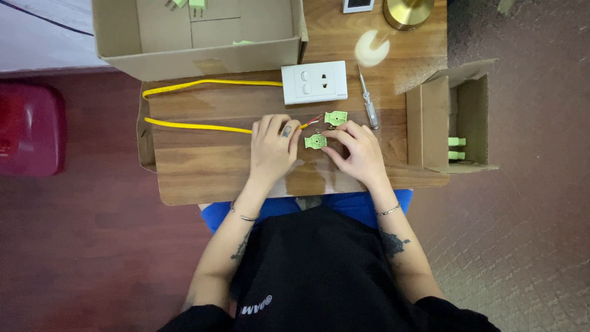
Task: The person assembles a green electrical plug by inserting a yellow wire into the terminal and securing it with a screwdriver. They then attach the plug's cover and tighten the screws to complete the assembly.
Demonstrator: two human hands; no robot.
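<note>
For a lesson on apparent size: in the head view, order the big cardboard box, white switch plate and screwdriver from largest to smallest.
1. Big cardboard box
2. White switch plate
3. Screwdriver
The gaps are plain.

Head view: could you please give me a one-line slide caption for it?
Left hand pins a yellow cable while right hand fingers a green plug half on a wooden table.

A large open brown cardboard box [196, 37] sits at the table's far-left, a smaller one [452, 123] at right.
</note>
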